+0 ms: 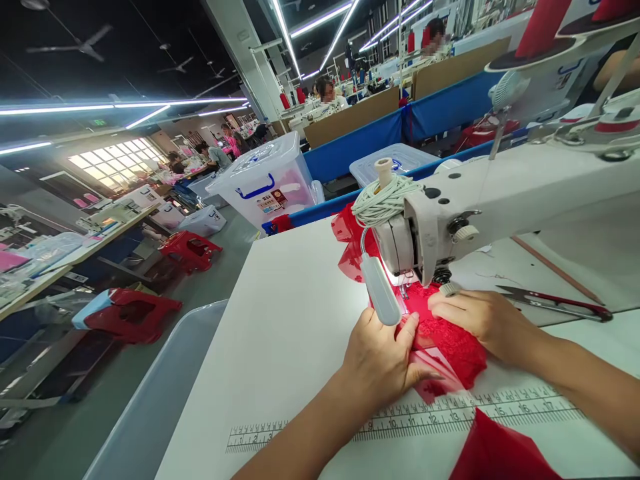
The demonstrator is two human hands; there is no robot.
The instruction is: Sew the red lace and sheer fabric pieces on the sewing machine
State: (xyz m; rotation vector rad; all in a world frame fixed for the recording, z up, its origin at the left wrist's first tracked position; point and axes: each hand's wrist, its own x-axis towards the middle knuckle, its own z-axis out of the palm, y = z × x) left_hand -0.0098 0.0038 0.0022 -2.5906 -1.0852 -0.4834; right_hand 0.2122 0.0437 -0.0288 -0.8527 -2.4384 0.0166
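Observation:
Red lace fabric point(453, 347) with sheer pinkish-red parts lies under the needle of a white sewing machine point(500, 193). My left hand point(375, 357) rests on its near left side, fingers stretched toward the needle and thumb apart over the sheer part. A small lit lamp point(381, 291) hides some of those fingertips. To the right of the needle, my right hand point(485, 323) has its fingers bent and closed on the lace. More red fabric point(350, 243) spreads behind the machine head.
A printed ruler point(435, 417) runs along the table's near side, with a red cloth piece point(503, 450) over it. Thread snips point(560, 303) lie right of my right hand. A grey bin point(165, 393) stands left; lidded plastic boxes point(267, 180) and people sewing are beyond.

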